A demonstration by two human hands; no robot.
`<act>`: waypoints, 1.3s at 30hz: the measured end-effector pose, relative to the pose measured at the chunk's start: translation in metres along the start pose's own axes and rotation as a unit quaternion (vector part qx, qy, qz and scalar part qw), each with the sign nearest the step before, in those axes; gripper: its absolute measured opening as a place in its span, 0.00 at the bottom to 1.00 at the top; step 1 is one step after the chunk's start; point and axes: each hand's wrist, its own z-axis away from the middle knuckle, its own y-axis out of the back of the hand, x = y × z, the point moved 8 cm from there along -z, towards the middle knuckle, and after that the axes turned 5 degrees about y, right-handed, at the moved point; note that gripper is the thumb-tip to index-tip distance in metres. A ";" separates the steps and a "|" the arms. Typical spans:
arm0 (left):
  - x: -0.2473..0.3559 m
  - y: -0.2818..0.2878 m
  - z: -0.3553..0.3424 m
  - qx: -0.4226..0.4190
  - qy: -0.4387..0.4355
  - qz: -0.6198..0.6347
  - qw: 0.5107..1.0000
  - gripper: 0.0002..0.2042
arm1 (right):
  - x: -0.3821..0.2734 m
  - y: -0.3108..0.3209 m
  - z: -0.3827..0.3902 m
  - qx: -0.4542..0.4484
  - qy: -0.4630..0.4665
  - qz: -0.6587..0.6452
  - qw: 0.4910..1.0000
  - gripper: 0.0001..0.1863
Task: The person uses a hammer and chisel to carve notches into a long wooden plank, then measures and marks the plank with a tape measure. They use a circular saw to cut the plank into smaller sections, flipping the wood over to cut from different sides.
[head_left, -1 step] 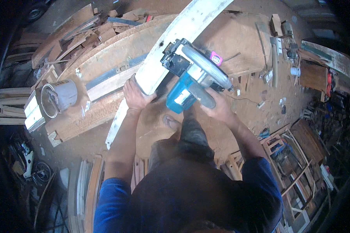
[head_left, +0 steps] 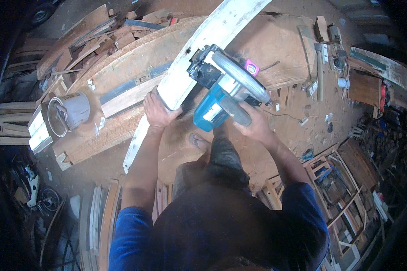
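Note:
A long white-painted board (head_left: 178,79) slants from the far edge down toward my left side, lying across the wooden workbench (head_left: 271,49). My left hand (head_left: 158,108) is closed over the board, thumb and fingers at its edges. In my right hand (head_left: 254,121) is the rear handle of a teal circular saw (head_left: 217,101), fingers wrapped round it. The saw's black base rests on or against the board's right edge; the blade's contact with the wood is hidden. A pink tape measure (head_left: 251,67) lies on the bench just beyond the saw.
On the bench's left end stands a grey bucket (head_left: 74,110), near a dark metal-edged strip (head_left: 135,82). Scrap wood (head_left: 95,43) is heaped behind it. A thin cord (head_left: 287,116) crosses the floor at right, near wooden frames (head_left: 341,198). A small bicycle (head_left: 36,189) is at lower left.

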 end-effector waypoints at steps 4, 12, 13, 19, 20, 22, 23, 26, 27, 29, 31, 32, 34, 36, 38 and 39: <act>-0.005 -0.003 -0.001 -0.010 0.011 0.006 1.000 0.56 | 0.000 -0.003 -0.003 -0.020 -0.027 -0.023 0.999 0.31; 0.000 0.000 -0.002 0.009 0.004 0.001 1.000 0.56 | -0.010 -0.006 -0.013 -0.002 -0.004 -0.033 0.999 0.29; -0.001 -0.002 -0.001 -0.003 0.014 0.009 1.000 0.56 | -0.014 -0.003 -0.012 0.003 0.012 -0.025 1.000 0.29; -0.003 -0.003 0.000 -0.011 0.020 0.031 0.999 0.55 | -0.008 -0.010 -0.021 -0.038 -0.004 -0.058 0.998 0.29; -0.001 -0.005 0.000 -0.009 0.010 0.033 0.999 0.55 | -0.009 -0.009 -0.022 -0.031 0.005 -0.051 0.998 0.28; -0.002 -0.004 0.000 -0.003 -0.002 0.029 1.000 0.55 | -0.011 -0.009 -0.023 -0.024 0.017 -0.041 0.999 0.28; -0.002 -0.005 0.000 -0.003 -0.003 0.028 1.000 0.55 | -0.011 -0.009 -0.023 -0.023 0.019 -0.035 0.999 0.27; -0.001 -0.003 0.000 0.001 -0.006 0.030 1.000 0.55 | -0.015 -0.006 -0.028 -0.012 0.041 -0.025 0.999 0.26; -0.001 -0.002 -0.001 0.004 -0.007 0.034 0.999 0.55 | -0.018 -0.005 -0.031 -0.006 0.052 -0.023 0.998 0.26; 0.000 -0.001 -0.001 0.009 -0.010 0.041 0.999 0.55 | -0.011 -0.010 -0.031 -0.032 0.027 -0.038 0.998 0.27; 0.000 0.000 0.001 0.011 -0.013 0.048 0.999 0.53 | -0.009 -0.012 -0.032 -0.042 0.021 -0.040 0.998 0.27; 0.000 0.001 0.001 0.016 -0.015 0.048 0.999 0.53 | -0.011 -0.011 -0.034 -0.037 0.029 -0.034 0.998 0.26; 0.001 0.002 0.002 0.023 -0.019 0.049 0.998 0.53 | -0.015 -0.009 -0.036 -0.031 0.040 -0.032 0.998 0.25; 0.000 -0.001 0.001 0.008 -0.005 0.042 0.999 0.55 | -0.018 -0.008 -0.039 -0.026 0.047 -0.042 0.998 0.25; -0.001 -0.001 0.000 0.000 0.002 0.039 0.999 0.56 | -0.020 -0.007 -0.040 -0.001 0.059 -0.052 0.997 0.23; -0.002 -0.002 -0.001 0.001 0.003 0.039 0.999 0.56 | -0.021 -0.006 -0.042 0.012 0.067 -0.057 0.996 0.22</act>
